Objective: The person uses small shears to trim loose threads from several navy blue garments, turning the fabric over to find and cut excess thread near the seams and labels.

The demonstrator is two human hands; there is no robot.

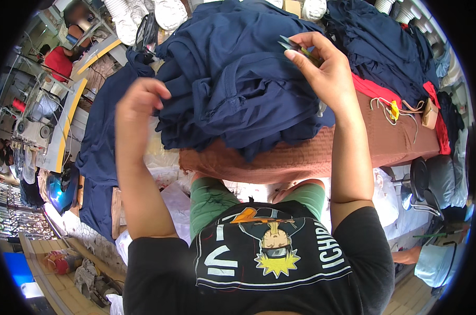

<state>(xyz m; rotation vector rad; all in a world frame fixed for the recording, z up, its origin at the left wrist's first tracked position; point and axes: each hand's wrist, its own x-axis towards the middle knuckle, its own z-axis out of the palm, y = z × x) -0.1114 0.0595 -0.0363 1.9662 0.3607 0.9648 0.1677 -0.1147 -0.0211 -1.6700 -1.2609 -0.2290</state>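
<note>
A big heap of navy blue garments (243, 100) lies before me on a brown cloth-covered table (259, 160). Near the heap's upper right, my right hand (329, 68) is closed around small thread snips (289, 44), their blades pointing up and to the left. The handle is mostly hidden in my fingers. My left hand (138, 102) is at the heap's left side, its fingers bent and smeared by motion. Whether it touches the cloth or holds anything is not plain. A folded hem or band of the top garment (225, 84) faces me.
A second pile of navy cloth (382, 47) lies at the right, with red fabric (374, 89) and cords with a yellow piece (394, 109) beside it. Sewing machines (36, 128) stand at the left. A person in red (57, 63) sits at the far left; another person's sleeve (437, 265) shows lower right.
</note>
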